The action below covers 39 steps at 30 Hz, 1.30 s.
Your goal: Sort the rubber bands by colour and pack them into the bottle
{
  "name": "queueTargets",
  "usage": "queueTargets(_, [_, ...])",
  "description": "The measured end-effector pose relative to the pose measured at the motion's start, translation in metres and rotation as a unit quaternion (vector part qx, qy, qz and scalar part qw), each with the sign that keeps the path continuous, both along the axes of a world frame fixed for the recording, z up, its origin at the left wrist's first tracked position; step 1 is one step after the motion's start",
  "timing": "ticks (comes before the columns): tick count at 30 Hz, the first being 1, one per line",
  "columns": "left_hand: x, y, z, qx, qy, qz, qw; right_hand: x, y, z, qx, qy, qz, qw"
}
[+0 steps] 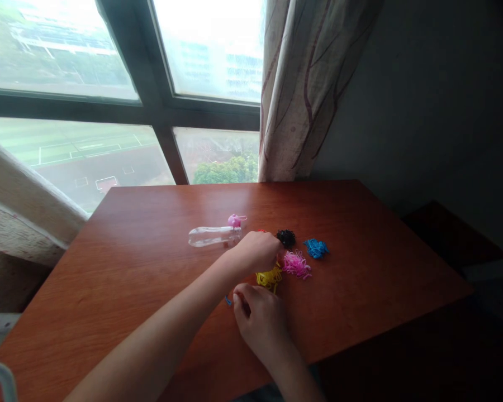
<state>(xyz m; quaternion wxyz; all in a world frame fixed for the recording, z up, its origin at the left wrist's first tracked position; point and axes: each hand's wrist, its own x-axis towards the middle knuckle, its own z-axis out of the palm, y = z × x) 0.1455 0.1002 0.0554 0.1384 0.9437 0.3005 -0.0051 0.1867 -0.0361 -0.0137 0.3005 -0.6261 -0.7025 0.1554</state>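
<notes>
My left hand reaches across the desk with its fingers bent down beside the pink strands and the black strands. Its fingertips are mostly hidden behind the hand; they look pinched together. Yellow strands lie between my two hands. Nearer the front, my right hand is curled, thumb against the fingers. Just left of its fingertips shows a short blue strand; whether the hand holds it, I cannot tell. A bit of red strand peeks out behind my left hand.
A clear plastic bottle lies on its side behind my left wrist, a pink cap with a loop beside its neck. Blue strands form a pile at the right. The brown desk meets a window and curtain.
</notes>
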Motion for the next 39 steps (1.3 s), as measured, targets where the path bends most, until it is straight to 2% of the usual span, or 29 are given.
queueTargets(7, [0.001,0.003,-0.004,-0.004,-0.01,0.015,1.0,0.0,0.001,0.002,0.007,-0.008,-0.002,1.0])
queueTargets(11, [-0.003,-0.001,-0.002,0.005,-0.019,0.024,1.0,0.0,0.001,0.002,-0.001,0.001,0.002,1.0])
queueTargets(15, [-0.024,-0.009,0.006,0.016,-0.028,0.036,0.999,0.0,0.0,0.003,-0.017,0.002,0.003,1.0])
queueTargets(19, [-0.062,-0.014,0.01,0.021,-0.043,0.052,0.997,0.0,-0.001,0.006,-0.013,0.003,0.002,1.0])
queueTargets(23, [-0.099,-0.018,0.002,0.023,-0.064,0.106,0.992,0.001,-0.002,0.008,-0.013,0.018,0.008,1.0])
queueTargets(27, [-0.123,-0.027,-0.011,0.001,-0.089,0.146,0.985,0.001,-0.004,0.01,-0.02,0.014,0.019,1.0])
queueTargets(34, [-0.136,-0.046,-0.031,-0.047,-0.108,0.228,0.967,0.0,-0.005,0.012,-0.026,0.005,0.032,0.999])
queueTargets(39, [-0.14,-0.048,-0.036,-0.052,-0.112,0.264,0.957,0.001,-0.004,0.012,-0.013,-0.007,0.034,0.999])
